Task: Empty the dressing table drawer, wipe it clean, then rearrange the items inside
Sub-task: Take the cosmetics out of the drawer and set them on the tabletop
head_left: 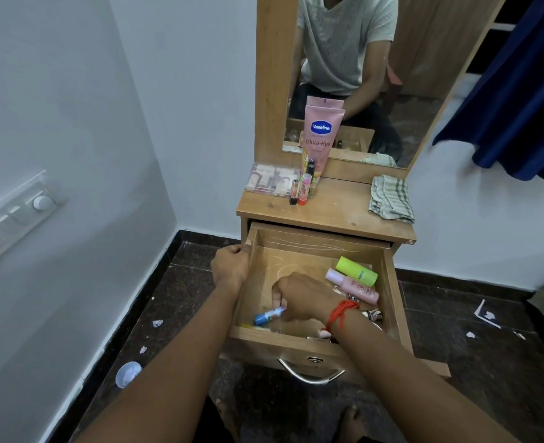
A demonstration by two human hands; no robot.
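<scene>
The wooden drawer (299, 239) of the dressing table stands pulled out below the tabletop (334, 212). My left hand (230, 265) grips the drawer's left wall. My right hand (302, 297) is down inside the drawer, fingers pinched on a small blue-and-white tube (269, 315) near the front left corner. At the drawer's right side lie a lime green bottle (357, 271) and a pink bottle (353, 285), with small metal items (372, 314) beside my wrist. A striped green cloth (390, 198) lies folded on the tabletop's right.
On the tabletop's left stand a pink Vaseline tube (322, 135), a clear makeup case (272, 180) and three lipsticks (302, 188) before the mirror (376, 75). A blue curtain (520, 91) hangs at right. A switchboard (11, 219) is on the left wall. A plastic lid (127, 374) and paper scraps lie on the dark floor.
</scene>
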